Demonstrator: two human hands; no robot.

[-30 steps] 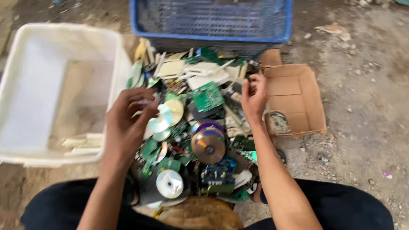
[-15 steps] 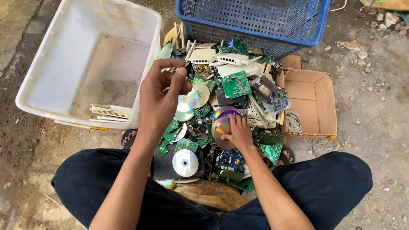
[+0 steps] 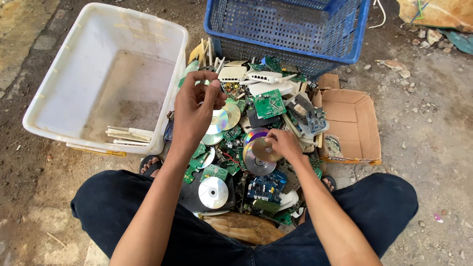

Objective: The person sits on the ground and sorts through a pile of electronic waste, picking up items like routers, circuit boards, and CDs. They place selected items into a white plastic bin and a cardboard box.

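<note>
My left hand (image 3: 196, 106) hovers over the left side of a heap of scrap electronics (image 3: 261, 106), beside the white tub. Its thumb and fingers pinch a small part (image 3: 213, 83) too tiny to make out. Two shiny discs (image 3: 222, 119) lie on the heap just under that hand. My right hand (image 3: 283, 144) is lower, at the middle of the heap, and grips the edge of a silver disc (image 3: 261, 150). A second disc (image 3: 257, 166) lies right beneath it. Green circuit boards (image 3: 269, 102) and white router casings (image 3: 256, 76) fill the pile.
A big white plastic tub (image 3: 47, 106) with a few pale strips in it stands left. A blue mesh crate (image 3: 357, 42) is behind the heap and an open cardboard box (image 3: 352, 118) to its right. Another disc (image 3: 213, 192) lies near my knees on dirt ground.
My right hand came down from the far right of the heap to the centre and took hold of a disc. My left hand rose with its fingers pinched together.
</note>
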